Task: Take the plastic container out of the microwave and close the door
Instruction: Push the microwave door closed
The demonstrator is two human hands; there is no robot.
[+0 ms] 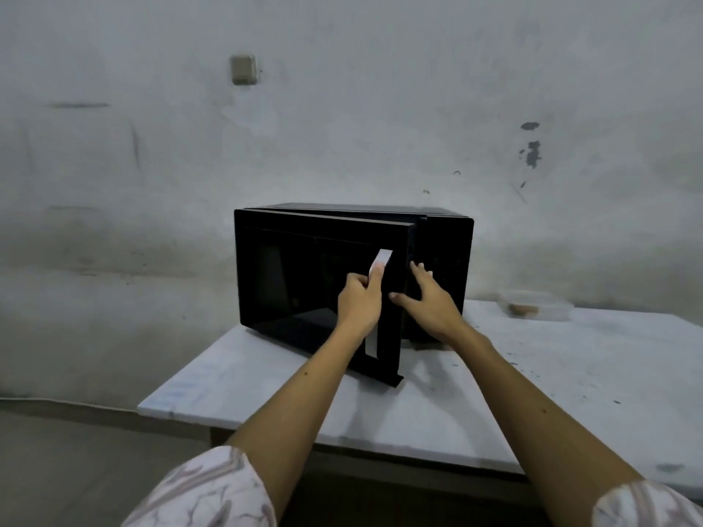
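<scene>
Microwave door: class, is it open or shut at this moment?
Open, only partly. The door swings out from the microwave, leaving a gap at its right edge. The left hand grips the handle.

There is 1 black microwave with 1 door and 1 pale handle. 1 clear plastic container sits on 1 white table. 2 hands show: 1 left hand, 1 right hand. 1 wall socket.

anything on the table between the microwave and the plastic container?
Nothing. In the head view the stretch of white table between the black microwave and the clear plastic container at the wall is bare.
</scene>
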